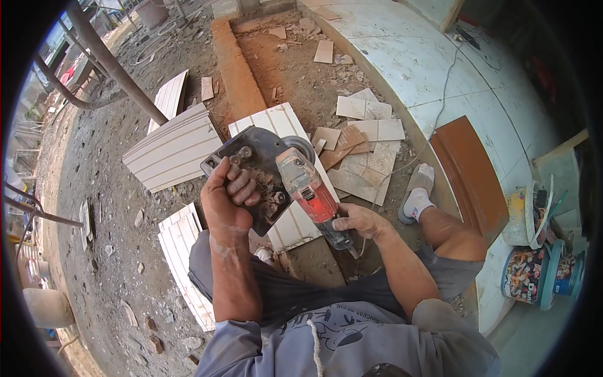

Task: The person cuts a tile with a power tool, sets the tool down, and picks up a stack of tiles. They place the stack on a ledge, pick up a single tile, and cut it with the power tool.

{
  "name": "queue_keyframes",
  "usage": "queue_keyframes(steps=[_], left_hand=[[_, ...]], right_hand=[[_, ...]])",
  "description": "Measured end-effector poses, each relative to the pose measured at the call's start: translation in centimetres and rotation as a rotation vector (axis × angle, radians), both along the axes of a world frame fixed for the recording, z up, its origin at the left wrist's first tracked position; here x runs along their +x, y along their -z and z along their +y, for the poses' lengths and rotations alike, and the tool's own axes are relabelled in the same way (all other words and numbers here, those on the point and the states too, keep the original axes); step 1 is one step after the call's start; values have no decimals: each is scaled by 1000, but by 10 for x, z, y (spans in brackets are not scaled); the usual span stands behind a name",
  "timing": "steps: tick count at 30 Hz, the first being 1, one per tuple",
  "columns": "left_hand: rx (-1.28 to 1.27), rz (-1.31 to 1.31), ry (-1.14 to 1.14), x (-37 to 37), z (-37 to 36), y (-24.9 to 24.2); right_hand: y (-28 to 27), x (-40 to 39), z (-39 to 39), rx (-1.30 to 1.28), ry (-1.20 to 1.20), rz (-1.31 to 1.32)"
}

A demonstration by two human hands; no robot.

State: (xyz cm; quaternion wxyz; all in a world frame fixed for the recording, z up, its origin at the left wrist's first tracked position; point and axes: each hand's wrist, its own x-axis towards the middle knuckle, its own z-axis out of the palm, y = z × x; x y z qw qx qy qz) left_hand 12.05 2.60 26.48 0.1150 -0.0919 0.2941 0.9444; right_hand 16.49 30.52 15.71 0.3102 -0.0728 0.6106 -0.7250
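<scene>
Gripping the base plate [248,173], the left hand [226,198] is curled shut. The cutter [311,195], likely heavy and rigid, is clasped at its handle by the right hand [355,221].

- One red cutting tool [311,195], held up in the middle.
- Two hands on it: the left hand [229,198] and the right hand [355,221].
- Three stacks of long white ribbed tiles [173,151] on the dirt.
- One white sock [416,202] on a foot.
- Two paint buckets [524,217] at the right.
- One brown curved tile strip [468,173].
- One white cord [440,107].
</scene>
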Motion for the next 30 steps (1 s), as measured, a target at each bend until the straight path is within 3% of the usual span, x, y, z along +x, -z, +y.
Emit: queue_keyframes(steps=[2,4,7,12,14,16,20,24,26,28,30], left_hand=[[140,30,149,-6,-13,7],[143,12,164,-10,-13,13],[150,-43,149,-18,-12,27],[106,-35,280,-52,-6,65],[99,-26,316,-65,1,70],[-29,-158,135,-76,16,66],[-330,-97,3,-116,28,81],[-332,-21,-123,-150,27,110],[-717,-177,-451,-154,25,126],[-1208,-49,-522,-156,1,186],[-1813,-321,-407,-128,10,204]], right_hand=[[0,2,5,-179,-239,-231],[-6,13,4,-273,-244,-279],[-14,29,6,-325,-126,-275],[-2,33,-5,-99,143,-164],[1,31,-6,-127,203,-165],[1,26,-9,-147,251,-173],[5,3,-18,1,386,-61],[27,-28,-22,114,440,-13],[33,-51,-22,51,469,18],[54,-82,-20,123,490,56],[41,-118,-20,79,470,27]])
